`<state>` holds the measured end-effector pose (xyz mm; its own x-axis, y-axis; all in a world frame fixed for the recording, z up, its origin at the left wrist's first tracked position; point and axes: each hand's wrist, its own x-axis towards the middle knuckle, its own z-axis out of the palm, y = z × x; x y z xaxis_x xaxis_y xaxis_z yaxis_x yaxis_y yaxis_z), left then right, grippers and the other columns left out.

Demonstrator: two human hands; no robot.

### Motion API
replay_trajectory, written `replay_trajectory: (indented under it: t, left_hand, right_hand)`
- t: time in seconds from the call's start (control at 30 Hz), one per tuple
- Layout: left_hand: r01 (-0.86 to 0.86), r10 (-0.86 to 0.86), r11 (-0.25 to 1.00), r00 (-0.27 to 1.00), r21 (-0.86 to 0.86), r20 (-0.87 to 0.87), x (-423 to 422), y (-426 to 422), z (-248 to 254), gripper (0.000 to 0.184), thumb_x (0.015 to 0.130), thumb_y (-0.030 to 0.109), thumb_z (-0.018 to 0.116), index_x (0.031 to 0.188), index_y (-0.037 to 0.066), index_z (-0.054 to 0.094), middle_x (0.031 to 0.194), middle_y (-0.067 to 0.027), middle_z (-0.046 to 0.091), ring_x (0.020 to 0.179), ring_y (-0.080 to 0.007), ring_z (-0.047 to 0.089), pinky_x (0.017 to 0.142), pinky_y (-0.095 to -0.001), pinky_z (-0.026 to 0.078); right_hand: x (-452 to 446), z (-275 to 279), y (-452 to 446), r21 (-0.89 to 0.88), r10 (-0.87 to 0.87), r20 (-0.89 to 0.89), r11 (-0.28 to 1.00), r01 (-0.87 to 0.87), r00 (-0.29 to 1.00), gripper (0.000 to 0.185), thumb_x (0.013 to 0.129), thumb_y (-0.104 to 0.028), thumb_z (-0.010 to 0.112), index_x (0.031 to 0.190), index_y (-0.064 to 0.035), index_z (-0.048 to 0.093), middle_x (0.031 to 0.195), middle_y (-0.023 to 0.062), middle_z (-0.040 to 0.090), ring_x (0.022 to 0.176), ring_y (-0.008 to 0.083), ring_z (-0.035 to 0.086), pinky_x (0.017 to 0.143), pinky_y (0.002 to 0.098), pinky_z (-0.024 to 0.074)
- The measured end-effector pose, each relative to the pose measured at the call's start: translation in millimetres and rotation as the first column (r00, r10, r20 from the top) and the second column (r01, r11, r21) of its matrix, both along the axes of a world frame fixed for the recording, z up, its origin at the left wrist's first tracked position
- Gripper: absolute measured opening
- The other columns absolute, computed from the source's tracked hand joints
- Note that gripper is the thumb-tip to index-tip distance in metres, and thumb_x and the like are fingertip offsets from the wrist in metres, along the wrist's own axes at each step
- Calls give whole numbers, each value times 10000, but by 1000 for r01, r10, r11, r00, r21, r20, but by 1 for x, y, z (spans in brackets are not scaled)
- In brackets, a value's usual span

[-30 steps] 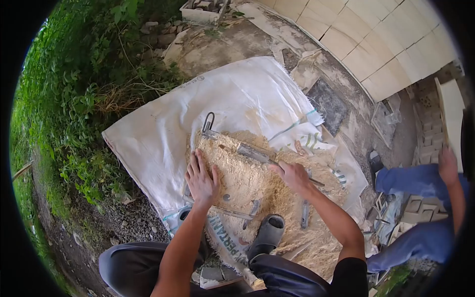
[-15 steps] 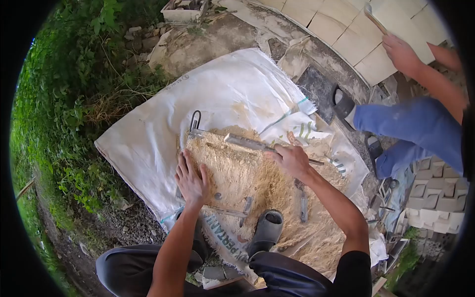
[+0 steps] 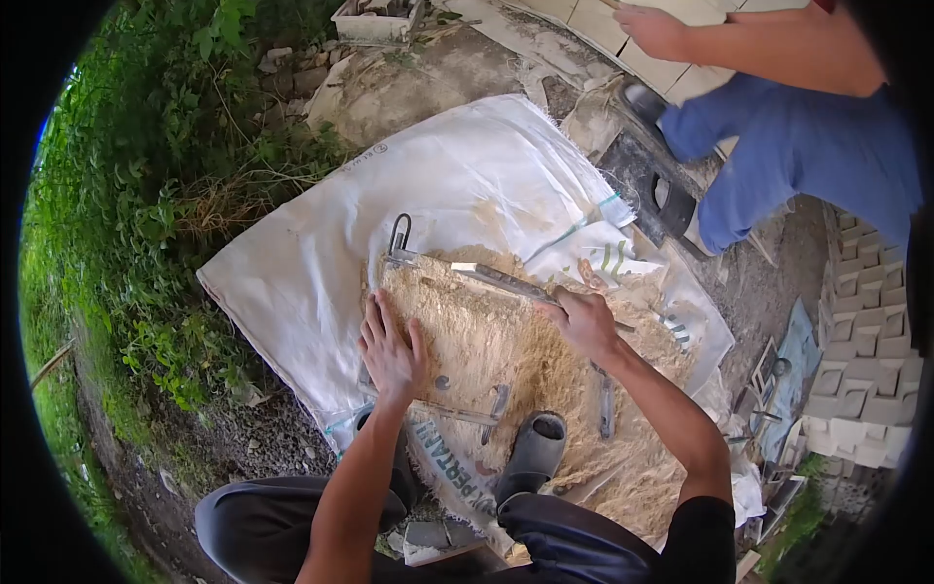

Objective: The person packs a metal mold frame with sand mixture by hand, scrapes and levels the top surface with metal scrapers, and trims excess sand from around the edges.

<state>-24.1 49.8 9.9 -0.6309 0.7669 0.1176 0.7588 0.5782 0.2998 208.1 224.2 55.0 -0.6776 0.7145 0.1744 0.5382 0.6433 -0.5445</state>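
A metal mould frame (image 3: 457, 416) with looped handles lies on a white woven sack, packed with pale, sandy powder (image 3: 457, 336). My left hand (image 3: 391, 352) rests on the powder at the mould's left side, its fingers stretched out. With closed fingers, my right hand (image 3: 582, 321) grips a long flat bar (image 3: 501, 280) that narrows to a thin end past the hand. The bar reaches left across the far part of the mould. Whether its underside touches the powder, I cannot tell. Another narrow tool (image 3: 606, 404) lies on loose powder to the right.
Around the mould spreads the white sack (image 3: 302, 263). My sandalled foot (image 3: 532, 453) is near the mould's front edge. A co-worker in blue trousers (image 3: 798, 146) stands at the upper right, beside pale tiles (image 3: 593, 24). Stacked blocks (image 3: 861, 389) stand at the right, green plants (image 3: 126, 195) at the left.
The co-worker has stepped in closer, with the arm and legs further left and up. My view has shifted slightly. My hands keep nearly the same places on the mould and the bar.
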Motion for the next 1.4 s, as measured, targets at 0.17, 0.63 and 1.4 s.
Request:
replay_trajectory:
  t: [0.17,0.63,1.4]
  left_hand:
    - [-12,12,1000,1000,-1,23,-4,3,2,682,918,354,447,1457,-12,244,1421,-241,355,1256,-375,395,1035,-489,284]
    - [6,-8,1000,999,25,49,-3,1,-1,670,922,329,444,1466,6,225,1449,-215,324,1283,-368,370,1035,-494,287]
    - [560,-576,778,817,285,-32,-2,54,-15,103,829,163,659,906,103,691,1455,-69,412,1377,-295,328,1114,-586,201]
  right_hand:
    - [8,-30,8,17,100,327,994,-112,940,429,896,-471,573,787,-57,603,494,108,542,441,277,574,423,396,453]
    - [7,-41,1,46,92,241,993,-106,966,445,903,-472,564,750,-54,572,487,120,535,409,306,535,388,411,406]
    - [20,3,-23,-393,-289,155,859,328,945,532,939,-498,505,753,-2,554,551,180,503,487,340,463,510,424,386]
